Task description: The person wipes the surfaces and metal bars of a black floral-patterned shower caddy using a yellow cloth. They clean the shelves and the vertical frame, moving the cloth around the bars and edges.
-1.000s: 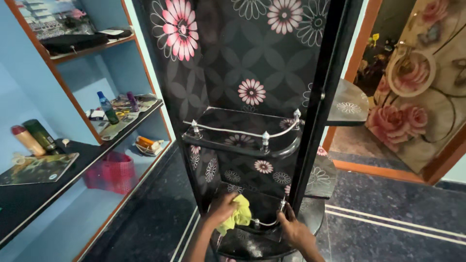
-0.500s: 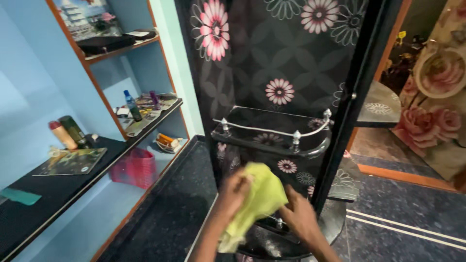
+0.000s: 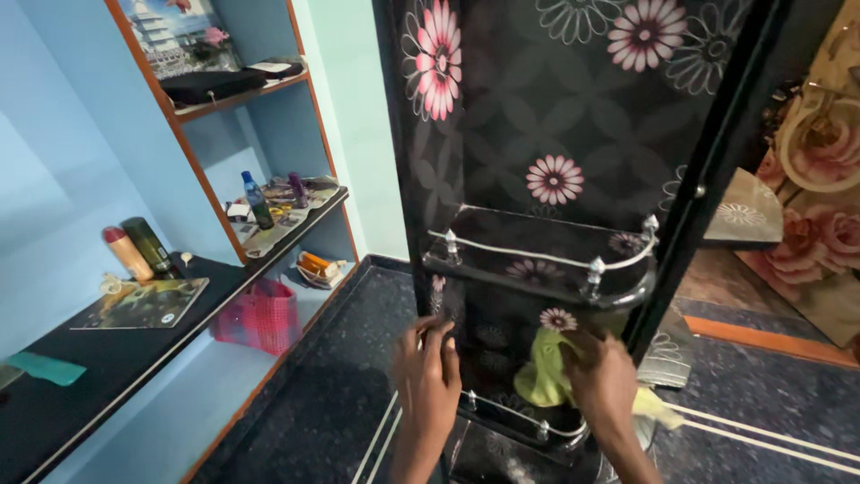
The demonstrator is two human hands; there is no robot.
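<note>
A tall black stand with pink and white flower prints [image 3: 537,116] fills the middle of the head view. It has an upper shelf with a chrome rail [image 3: 546,260] and a lower railed shelf [image 3: 515,417]. My right hand [image 3: 602,376] grips a yellow-green cloth [image 3: 546,375] pressed against the stand's back panel between the two shelves. My left hand [image 3: 428,372] rests flat on the stand's left edge, fingers spread, holding nothing.
A blue wall unit with dark shelves stands at left, bearing bottles [image 3: 136,249], a flat picture board [image 3: 143,303] and small clutter. A pink basket [image 3: 260,315] sits below. The floor is dark speckled stone [image 3: 322,403]. A flowered door [image 3: 820,179] is at right.
The cloth has passed from my left hand to my right hand, and moved up from the lower shelf to the panel above it. My left hand now rests on the stand's edge. The view shifted left.
</note>
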